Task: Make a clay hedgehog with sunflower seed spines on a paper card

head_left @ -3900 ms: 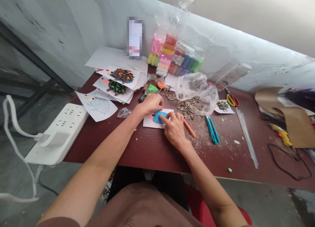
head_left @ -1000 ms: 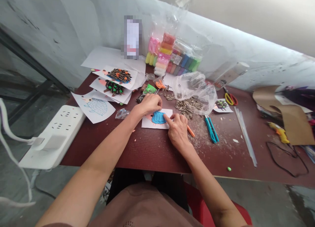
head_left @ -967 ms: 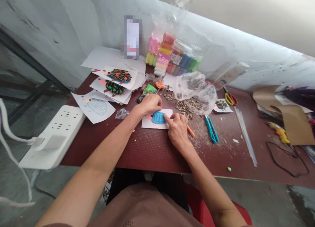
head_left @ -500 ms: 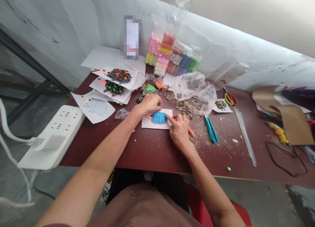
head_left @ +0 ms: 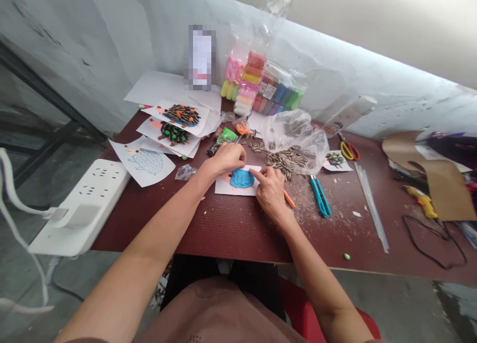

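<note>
A small white card (head_left: 223, 187) with a hedgehog drawing lies on the dark red table, and blue clay (head_left: 242, 179) is spread over the hedgehog's body. My left hand (head_left: 230, 157) rests at the card's top edge with its fingers curled together; whether they hold anything is hidden. From the right, my right hand (head_left: 271, 186) reaches in with its index finger stretched onto the clay's upper right edge, the other fingers bent. An orange stick-like piece (head_left: 289, 199) lies beside the right hand. Striped sunflower seeds (head_left: 285, 160) are heaped just behind it.
A teal cutter (head_left: 320, 198), scissors (head_left: 349, 150) and clear glue sticks (head_left: 372, 209) lie right. Finished hedgehog cards (head_left: 182, 115) and a power strip (head_left: 84, 201) are left. Clay packs (head_left: 253, 87) stand behind; a glue gun (head_left: 424, 202) lies far right.
The right index finger has shifted slightly left and up along the clay's edge. The left hand looks nearly unchanged. The whole view has moved very slightly.
</note>
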Available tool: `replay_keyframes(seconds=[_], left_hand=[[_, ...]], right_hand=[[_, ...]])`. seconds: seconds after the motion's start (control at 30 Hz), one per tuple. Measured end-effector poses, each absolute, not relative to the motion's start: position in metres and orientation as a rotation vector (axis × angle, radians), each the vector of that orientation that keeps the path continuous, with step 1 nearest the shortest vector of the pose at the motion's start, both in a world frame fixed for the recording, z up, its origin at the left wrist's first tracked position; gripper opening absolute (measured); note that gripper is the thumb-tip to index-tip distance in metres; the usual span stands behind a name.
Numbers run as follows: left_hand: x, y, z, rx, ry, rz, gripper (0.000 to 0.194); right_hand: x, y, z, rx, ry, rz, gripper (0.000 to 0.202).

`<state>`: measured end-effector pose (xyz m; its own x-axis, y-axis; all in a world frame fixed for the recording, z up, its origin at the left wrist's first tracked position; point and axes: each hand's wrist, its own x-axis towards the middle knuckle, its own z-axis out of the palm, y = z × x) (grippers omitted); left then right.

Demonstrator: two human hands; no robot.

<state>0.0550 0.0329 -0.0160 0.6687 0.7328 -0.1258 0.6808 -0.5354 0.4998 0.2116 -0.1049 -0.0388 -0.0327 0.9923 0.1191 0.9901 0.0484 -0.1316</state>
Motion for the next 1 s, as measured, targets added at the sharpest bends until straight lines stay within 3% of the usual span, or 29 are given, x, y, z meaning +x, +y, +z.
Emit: replay_keyframes(seconds=[1.0], left_hand=[[0.054, 0.033, -0.018, 2.357, 1.097, 0.169, 0.024]], right_hand=[[0.195, -0.100, -0.033, -1.977, -2.237, 0.022, 0.049]])
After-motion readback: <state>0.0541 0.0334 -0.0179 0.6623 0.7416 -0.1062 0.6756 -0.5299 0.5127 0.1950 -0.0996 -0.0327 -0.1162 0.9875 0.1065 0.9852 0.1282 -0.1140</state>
